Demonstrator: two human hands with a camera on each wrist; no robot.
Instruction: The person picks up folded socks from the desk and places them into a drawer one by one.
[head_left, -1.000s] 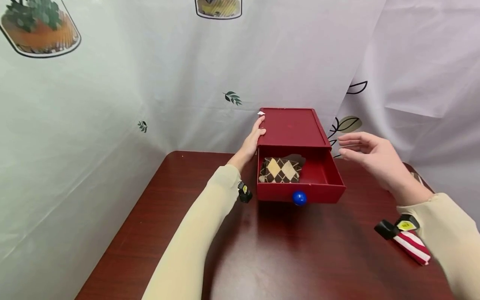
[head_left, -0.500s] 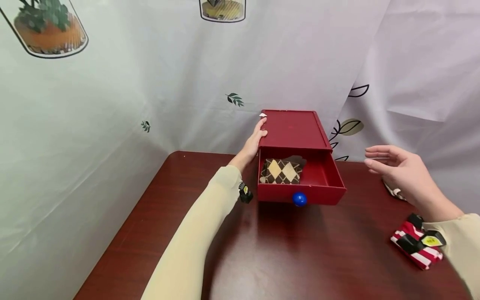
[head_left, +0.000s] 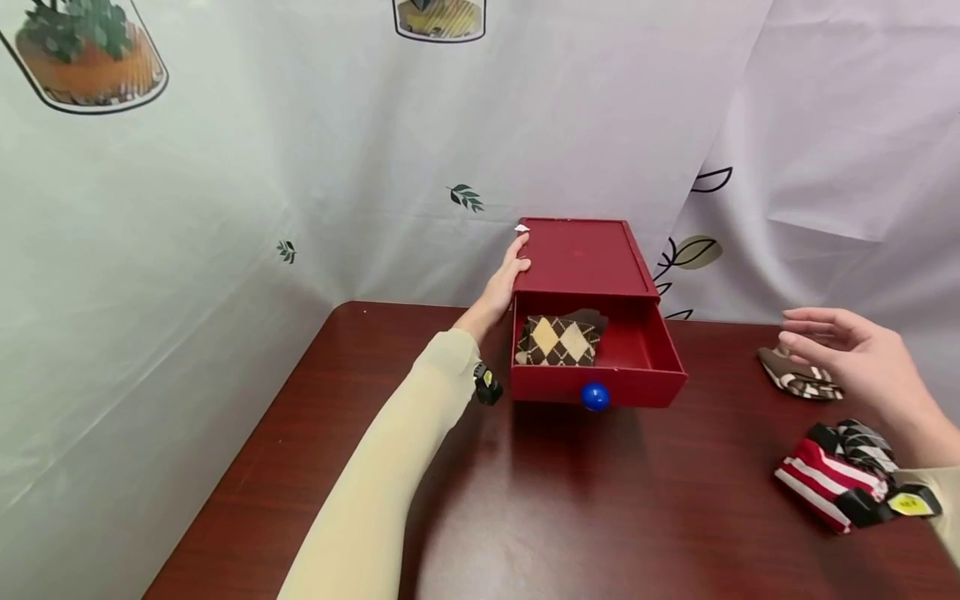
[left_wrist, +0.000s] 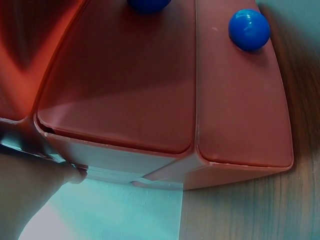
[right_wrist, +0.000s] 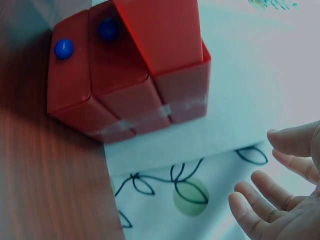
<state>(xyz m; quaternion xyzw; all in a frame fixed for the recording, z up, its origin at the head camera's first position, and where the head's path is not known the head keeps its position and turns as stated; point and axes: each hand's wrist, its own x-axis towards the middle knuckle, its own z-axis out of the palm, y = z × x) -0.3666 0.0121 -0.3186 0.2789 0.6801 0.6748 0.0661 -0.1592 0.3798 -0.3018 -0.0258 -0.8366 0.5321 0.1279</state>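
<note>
A red drawer unit [head_left: 581, 258] stands at the back of the table, its top drawer [head_left: 637, 388] with a blue knob pulled out. In that drawer's left part lies a folded brown argyle sock [head_left: 558, 340]. My left hand [head_left: 497, 292] rests against the unit's left side, fingertips at the top edge; a finger [left_wrist: 72, 175] shows there in the left wrist view. My right hand [head_left: 862, 354] hovers over the table's right side, fingers loosely bent with nothing in them. It partly overlaps a folded brown-and-white sock [head_left: 797, 372] in the head view.
Nearer on the right lie a red-and-white striped sock [head_left: 821, 475] and a black-and-grey argyle sock [head_left: 866, 442], partly hidden by my right wrist camera. Two shut lower drawers [right_wrist: 70, 80] show in the right wrist view. A printed white cloth [head_left: 375, 167] hangs behind the table.
My right hand has moved from beside the open drawer to the right, uncovering the brown-and-white sock and more of the other socks. My left hand stays on the drawer unit.
</note>
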